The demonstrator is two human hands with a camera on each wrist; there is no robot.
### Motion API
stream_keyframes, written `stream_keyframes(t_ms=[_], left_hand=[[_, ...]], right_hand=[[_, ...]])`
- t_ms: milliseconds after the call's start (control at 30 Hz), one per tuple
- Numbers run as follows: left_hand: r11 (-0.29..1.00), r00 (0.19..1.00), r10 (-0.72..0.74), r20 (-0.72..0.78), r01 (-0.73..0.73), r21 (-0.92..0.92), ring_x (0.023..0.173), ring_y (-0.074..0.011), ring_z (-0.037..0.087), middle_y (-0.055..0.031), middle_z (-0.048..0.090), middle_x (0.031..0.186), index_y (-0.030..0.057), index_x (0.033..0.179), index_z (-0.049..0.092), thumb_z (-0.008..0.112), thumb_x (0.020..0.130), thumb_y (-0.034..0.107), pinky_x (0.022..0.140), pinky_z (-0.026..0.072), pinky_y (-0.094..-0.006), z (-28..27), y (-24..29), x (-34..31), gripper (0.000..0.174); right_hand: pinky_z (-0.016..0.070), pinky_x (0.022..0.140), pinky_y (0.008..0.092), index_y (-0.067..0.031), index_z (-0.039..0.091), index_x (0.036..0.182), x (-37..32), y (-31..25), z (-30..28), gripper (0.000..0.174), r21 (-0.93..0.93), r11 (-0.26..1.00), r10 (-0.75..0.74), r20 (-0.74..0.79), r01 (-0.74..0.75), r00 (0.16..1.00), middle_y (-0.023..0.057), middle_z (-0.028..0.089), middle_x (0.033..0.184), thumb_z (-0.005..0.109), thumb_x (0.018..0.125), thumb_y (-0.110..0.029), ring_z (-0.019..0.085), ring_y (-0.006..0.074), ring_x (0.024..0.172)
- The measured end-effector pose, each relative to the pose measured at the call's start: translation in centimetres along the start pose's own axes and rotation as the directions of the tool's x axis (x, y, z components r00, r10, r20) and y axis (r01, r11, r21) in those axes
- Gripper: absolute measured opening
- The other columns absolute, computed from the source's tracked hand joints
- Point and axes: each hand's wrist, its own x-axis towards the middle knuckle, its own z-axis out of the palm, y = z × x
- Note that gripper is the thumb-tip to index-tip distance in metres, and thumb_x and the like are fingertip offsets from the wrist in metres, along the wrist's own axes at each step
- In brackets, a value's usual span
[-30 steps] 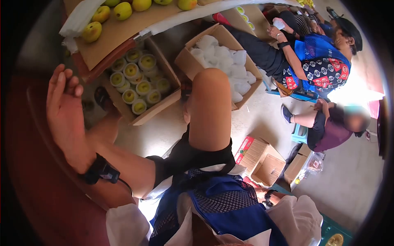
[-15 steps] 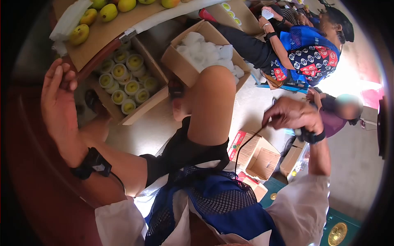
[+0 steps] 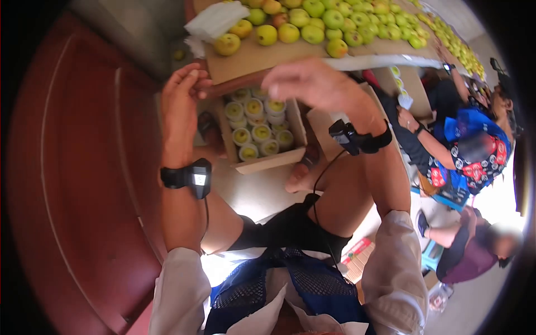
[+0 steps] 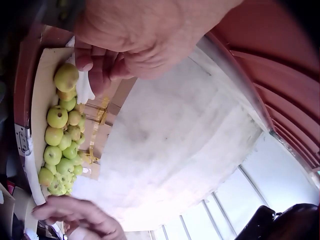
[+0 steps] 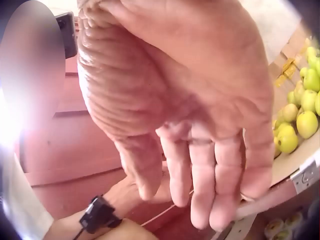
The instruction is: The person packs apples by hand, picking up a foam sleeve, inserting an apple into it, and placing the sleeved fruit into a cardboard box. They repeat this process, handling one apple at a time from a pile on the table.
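Observation:
My left hand [image 3: 181, 100] is raised beside the table's near left corner, its fingers loosely bent with nothing seen in them. In the left wrist view its fingertips overlap a white foam stack [image 4: 84, 87]. My right hand [image 3: 312, 84] hovers over the table's front edge, blurred in the head view. The right wrist view shows its palm bare and its fingers extended. Yellow-green apples [image 3: 298, 17] lie on the cardboard-covered table [image 3: 245, 64] ahead of both hands. Below them stands a carton [image 3: 268, 163] of apples in white foam nets.
A red panelled wall [image 3: 84, 184] rises close on my left. To the right sits a person in a patterned shirt [image 3: 474, 159], and another person [image 3: 460, 257] sits nearer. A further open carton [image 3: 329, 125] is partly behind my right arm.
The head view has turned left, bringing more of the apples into sight. My right hand has come up from my side, past holding a dark cord, to above the table edge; the cord is released.

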Motion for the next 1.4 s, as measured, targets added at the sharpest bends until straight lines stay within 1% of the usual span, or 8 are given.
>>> stream_keyframes(t_ms=[67, 200, 267, 467, 633, 733, 967, 1400], left_hand=[[1.0, 1.0, 0.0, -0.029, 0.0, -0.003, 0.088, -0.0162, 0.066, -0.0082, 0.067, 0.103, 0.0004, 0.119, 0.061, 0.062, 0.098, 0.011, 0.068, 0.0478, -0.0266, 0.2, 0.6, -0.2, 0.023], [0.996, 0.996, 0.083, -0.025, -0.084, -0.041, 0.088, -0.016, 0.066, -0.0084, 0.067, 0.103, 0.0, 0.119, 0.062, 0.063, 0.098, 0.012, 0.068, 0.0479, -0.0266, 0.6, 3.7, 0.3, 0.024], [0.99, 0.99, 0.142, -0.006, -0.142, 0.008, 0.088, -0.0159, 0.066, -0.0088, 0.067, 0.104, -0.0001, 0.119, 0.062, 0.063, 0.098, 0.012, 0.068, 0.0481, -0.0263, 1.8, 5.8, 0.9, 0.024], [0.917, 0.964, 0.264, -0.018, -0.245, 0.314, 0.091, -0.0158, 0.068, -0.0073, 0.069, 0.102, 0.0002, 0.116, 0.065, 0.064, 0.096, 0.011, 0.067, 0.0496, -0.0268, 3.1, 6.7, 6.6, 0.023], [0.38, 0.826, 0.537, 0.172, -0.419, 0.825, 0.096, -0.022, 0.068, -0.007, 0.069, 0.106, 0.0086, 0.116, 0.068, 0.069, 0.089, 0.016, 0.081, 0.0541, -0.0341, 2.7, 1.2, 12.8, 0.027], [0.078, 0.769, 0.595, 0.235, -0.346, 0.935, 0.106, -0.0272, 0.064, -0.0096, 0.064, 0.114, 0.0115, 0.113, 0.069, 0.07, 0.087, 0.019, 0.09, 0.0518, -0.0399, 3.8, 0.1, 12.7, 0.027], [0.034, 0.77, 0.582, 0.261, -0.343, 0.939, 0.111, -0.0309, 0.059, -0.0108, 0.062, 0.116, 0.0122, 0.111, 0.069, 0.069, 0.085, 0.018, 0.093, 0.0491, -0.0432, 2.9, -2.1, 15.0, 0.027], [0.287, 0.703, 0.696, 0.148, -0.461, 0.84, 0.098, -0.0356, 0.063, -0.0144, 0.068, 0.101, 0.0053, 0.104, 0.063, 0.063, 0.092, 0.011, 0.084, 0.0495, -0.0457, 4.9, -0.2, 15.0, 0.014]], right_hand=[[0.0521, 0.073, 0.0273, -0.0018, 0.07, 0.11, 1.7, -0.5, -2.4, 0.029, 0.147, 0.986, 0.109, -0.228, -0.076, 0.967, 0.0082, 0.074, 0.097, 0.065, 0.093, -0.024, 0.07, 0.0137, 0.09], [0.0494, 0.068, 0.026, -0.0003, 0.065, 0.118, 2.7, 2.7, -7.3, 0.03, 0.42, 0.844, -0.007, -0.616, 0.335, 0.788, 0.0092, 0.071, 0.097, 0.062, 0.096, -0.02, 0.068, 0.0163, 0.085], [0.0492, 0.07, 0.0263, 0.0001, 0.061, 0.125, 2.8, 5.1, -10.3, 0.032, 0.657, 0.599, 0.187, -0.67, 0.457, 0.718, 0.0106, 0.068, 0.102, 0.06, 0.099, -0.017, 0.066, 0.0185, 0.086], [0.0477, 0.061, 0.0276, 0.0002, 0.06, 0.122, 2.5, 9.1, -10.6, 0.029, 0.659, 0.596, 0.424, -0.744, 0.458, 0.517, 0.0077, 0.066, 0.085, 0.056, 0.097, -0.015, 0.064, 0.0197, 0.074], [0.0462, 0.061, 0.0265, 0.0006, 0.061, 0.12, 2.3, 8.3, -8.8, 0.026, 0.71, 0.574, 0.431, -0.686, 0.408, 0.586, 0.0069, 0.067, 0.086, 0.055, 0.098, -0.012, 0.064, 0.0171, 0.075], [0.0437, 0.06, 0.0248, 0.0013, 0.061, 0.119, 3.0, 6.5, -7.3, 0.025, 0.717, 0.578, 0.382, -0.66, 0.391, 0.647, 0.0062, 0.066, 0.085, 0.053, 0.098, -0.01, 0.062, 0.0153, 0.074], [0.0399, 0.058, 0.0232, 0.002, 0.063, 0.116, 4.3, 4.2, -4.8, 0.023, 0.71, 0.651, 0.324, -0.58, 0.269, 0.747, 0.0052, 0.066, 0.081, 0.055, 0.099, -0.011, 0.06, 0.0124, 0.07], [0.0404, 0.06, 0.0223, 0.0008, 0.064, 0.119, 5.6, 3.7, -2.8, 0.029, 0.709, 0.688, 0.335, -0.5, 0.155, 0.799, 0.0061, 0.067, 0.087, 0.062, 0.096, -0.017, 0.061, 0.0127, 0.077]])
